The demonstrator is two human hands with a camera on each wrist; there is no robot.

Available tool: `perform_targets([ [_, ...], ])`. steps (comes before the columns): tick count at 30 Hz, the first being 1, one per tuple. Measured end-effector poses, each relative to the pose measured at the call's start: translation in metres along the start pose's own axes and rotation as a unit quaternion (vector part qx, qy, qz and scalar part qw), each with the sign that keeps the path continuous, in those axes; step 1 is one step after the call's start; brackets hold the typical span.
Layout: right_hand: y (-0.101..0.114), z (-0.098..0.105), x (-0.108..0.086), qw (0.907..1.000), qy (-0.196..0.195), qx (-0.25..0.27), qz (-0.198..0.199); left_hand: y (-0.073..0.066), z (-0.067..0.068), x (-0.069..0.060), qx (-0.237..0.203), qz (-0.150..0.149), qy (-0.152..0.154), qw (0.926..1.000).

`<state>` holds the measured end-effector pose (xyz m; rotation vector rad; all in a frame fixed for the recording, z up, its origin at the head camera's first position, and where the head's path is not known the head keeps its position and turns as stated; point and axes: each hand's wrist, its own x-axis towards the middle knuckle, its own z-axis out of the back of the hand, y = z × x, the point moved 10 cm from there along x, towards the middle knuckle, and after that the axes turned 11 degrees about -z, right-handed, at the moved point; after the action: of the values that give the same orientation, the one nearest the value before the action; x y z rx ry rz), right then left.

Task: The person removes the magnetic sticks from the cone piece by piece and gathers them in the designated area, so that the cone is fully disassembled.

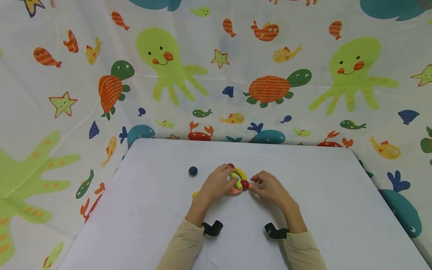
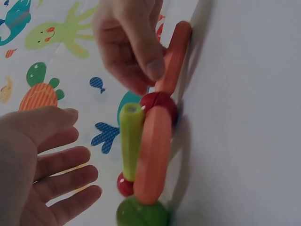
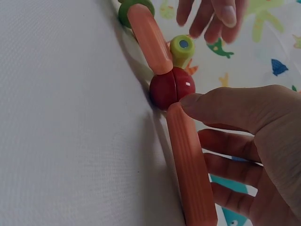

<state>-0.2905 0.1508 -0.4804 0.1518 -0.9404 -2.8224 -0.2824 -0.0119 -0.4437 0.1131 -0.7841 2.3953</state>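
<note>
A toy build of rods and balls lies on the white table. A yellow curved rod (image 1: 242, 173) runs between a far red ball (image 1: 231, 165) and a nearer red ball (image 1: 245, 184). An orange rod (image 2: 153, 155) links the nearer red ball to a green ball (image 2: 142, 213), with a lime rod (image 2: 131, 141) beside it. My left hand (image 1: 218, 183) hovers over the left side, fingers spread and apart from the pieces in its wrist view. At the nearer red ball, my right hand (image 3: 249, 146) rests its thumb tip where a second orange rod (image 3: 190, 165) joins; its other fingers are loosely bent.
A dark blue ball (image 1: 193, 171) lies left of the build. A yellow piece (image 1: 194, 194) shows partly behind my left wrist. Black wrist mounts (image 1: 212, 228) sit at both sleeves. A cloth printed with sea animals (image 1: 270, 48) hangs behind the table.
</note>
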Motion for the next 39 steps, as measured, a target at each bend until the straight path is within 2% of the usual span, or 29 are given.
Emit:
perform_targets([
  [6, 0.001, -0.003, 0.002, 0.9997, -0.013, 0.007, 0.020, -0.014, -0.016, 0.009, 0.010, -0.046, -0.002, 0.9989],
  [15, 0.004, -0.007, 0.002, 0.9994, -0.015, 0.007, 0.030, -0.026, -0.032, 0.021, 0.063, -0.078, -0.007, 0.9949],
  [21, 0.002, -0.013, 0.003, 0.9997, -0.004, 0.006, 0.022, -0.030, -0.042, 0.020, 0.079, -0.088, 0.006, 0.9930],
  [29, -0.001, -0.016, 0.005, 1.0000, -0.003, 0.000, 0.009, -0.030, -0.048, 0.017, 0.103, -0.096, 0.005, 0.9900],
  [35, 0.000, -0.015, 0.003, 1.0000, -0.002, 0.002, 0.007, -0.031, -0.050, 0.015, 0.099, -0.100, 0.001, 0.9900],
  [39, 0.000, -0.014, 0.002, 0.9999, -0.005, 0.005, 0.009, -0.030, -0.051, 0.014, 0.087, -0.091, -0.002, 0.9921],
])
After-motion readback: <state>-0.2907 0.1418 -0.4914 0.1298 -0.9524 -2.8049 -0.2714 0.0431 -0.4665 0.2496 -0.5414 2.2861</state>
